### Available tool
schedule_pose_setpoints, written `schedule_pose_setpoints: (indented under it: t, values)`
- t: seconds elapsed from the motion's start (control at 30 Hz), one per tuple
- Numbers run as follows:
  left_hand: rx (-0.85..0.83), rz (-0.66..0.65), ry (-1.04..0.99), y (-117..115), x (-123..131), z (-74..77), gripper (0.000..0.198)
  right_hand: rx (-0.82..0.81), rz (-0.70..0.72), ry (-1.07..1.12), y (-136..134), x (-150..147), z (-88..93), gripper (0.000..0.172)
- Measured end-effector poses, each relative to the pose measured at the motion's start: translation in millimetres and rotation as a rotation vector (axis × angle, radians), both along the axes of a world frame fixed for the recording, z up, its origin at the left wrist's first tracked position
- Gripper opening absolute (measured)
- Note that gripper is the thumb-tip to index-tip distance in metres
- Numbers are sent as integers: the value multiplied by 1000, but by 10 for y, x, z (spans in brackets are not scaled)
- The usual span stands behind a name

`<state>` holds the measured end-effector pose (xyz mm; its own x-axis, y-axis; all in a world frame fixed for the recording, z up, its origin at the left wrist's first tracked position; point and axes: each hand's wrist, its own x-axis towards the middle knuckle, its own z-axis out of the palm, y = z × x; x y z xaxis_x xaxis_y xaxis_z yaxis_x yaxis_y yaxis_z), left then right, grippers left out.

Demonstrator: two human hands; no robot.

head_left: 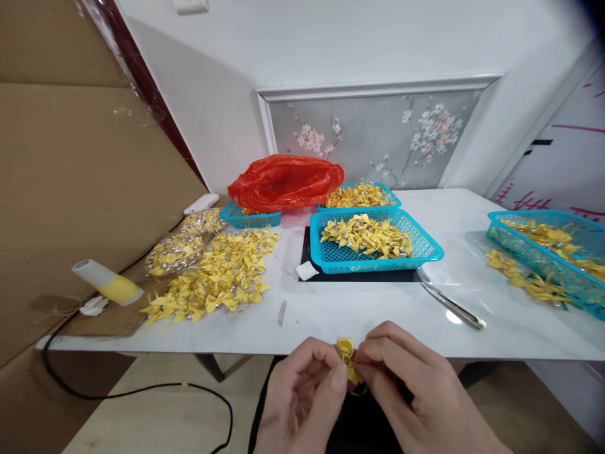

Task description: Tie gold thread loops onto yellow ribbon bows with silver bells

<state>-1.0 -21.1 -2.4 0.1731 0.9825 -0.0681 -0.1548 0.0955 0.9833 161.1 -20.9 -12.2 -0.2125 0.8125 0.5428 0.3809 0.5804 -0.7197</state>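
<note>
Between my two hands, just off the table's front edge, is a small yellow ribbon bow (346,348) with a thin loop hanging below it. My left hand (307,391) pinches it from the left with thumb and forefinger. From the right, the fingertips of my right hand (416,384) press on its middle; they partly hide it. A pile of similar yellow bows (222,271) with silvery beads lies on the table to the left. Straight ahead, a blue basket (378,265) contains more of them.
A metal tool, perhaps tweezers (454,306), lies right of the basket. Behind are a red plastic bag (283,183) and another blue basket (397,203). At far right stands a further blue basket (543,252). A yellow-and-white roll (108,282) and a black cable (142,392) are at left.
</note>
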Motion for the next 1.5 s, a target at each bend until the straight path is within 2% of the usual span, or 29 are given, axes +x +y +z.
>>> schedule_pose_setpoints:
  t: [0.13, 0.27, 0.37, 0.6, 0.87, 1.07, 1.37, 1.5]
  values:
    - [-3, 70, -14, 52, 28, -42, 27, 7, 2, -33, -2, -32, 27, 20]
    - [8, 25, 102, 110, 5, -89, 25, 5, -6, -32, -22, -43, 12, 20]
    - [14, 4, 161, 116, -9, -66, 26, -3, -37, -14, -36, -50, -3, 20]
    - [2, 84, -2, 56, 100, 30, 28, 48, -101, -72, -30, -69, -54, 22]
    - [-41, 46, 22, 111, 59, 28, 25, -30, -129, -78, -66, -67, -107, 21]
    - [-108, 136, -70, 79, 92, 34, 28, -45, -133, -82, -64, -35, -90, 20]
    - [-3, 155, 60, 42, 46, 1, 13, -3, -123, -78, -52, -16, -94, 20]
    - [-39, 152, 40, 8, 24, 9, 18, -10, -124, -95, -58, -14, -80, 21]
